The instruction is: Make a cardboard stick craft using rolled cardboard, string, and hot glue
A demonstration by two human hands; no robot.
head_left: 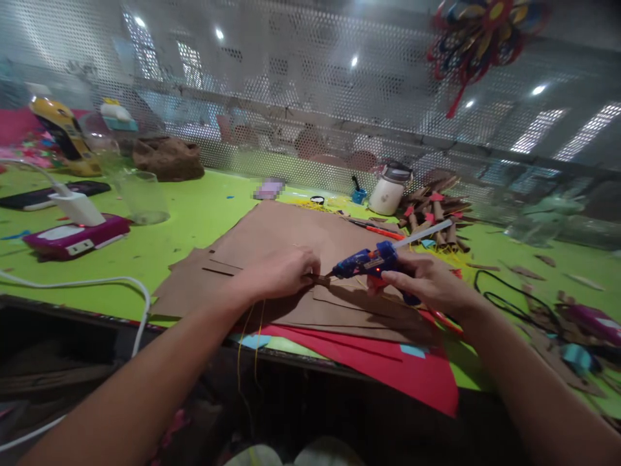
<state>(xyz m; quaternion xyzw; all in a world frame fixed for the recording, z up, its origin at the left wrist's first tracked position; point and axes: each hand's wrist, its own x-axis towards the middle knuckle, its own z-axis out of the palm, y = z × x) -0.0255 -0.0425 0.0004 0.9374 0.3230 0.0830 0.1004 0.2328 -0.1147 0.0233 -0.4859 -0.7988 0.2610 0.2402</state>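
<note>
The left hand [291,268] is pinching a slim brown piece [323,279] between thumb and curled fingers, holding it just above the stacked brown sheets [276,233]. The right hand [427,278] is wrapping its fingers around the handle of a blue glue gun [371,259], whose nozzle is pointing left at that piece; whether the tip is touching it, I cannot tell. A pale glue stick [424,233] is jutting from the gun's back, and a small red light is glowing on its side.

The sheets are lying on a bright green table [204,213], partly covering a red sheet [412,375]. Behind the table a perforated screen [301,84] is rising, with a colourful ornament [495,13] hanging at upper right.

Beyond the sheets, a small blue pot [359,195] is holding a dark stick, and a white jar [388,191] with a grey lid is standing beside a heap of brown rolls [439,210]. On the left, a see-through cup [145,200] is standing near a magenta power strip [77,236] with a white charger [77,206].

The red sheet is overhanging the front edge, and yellow threads [240,362] are dangling there below the left forearm. Green surface is stretching between sheets and cup; to the right, a black cable [504,301] and brown scraps are crowding the space beside the right wrist.
</note>
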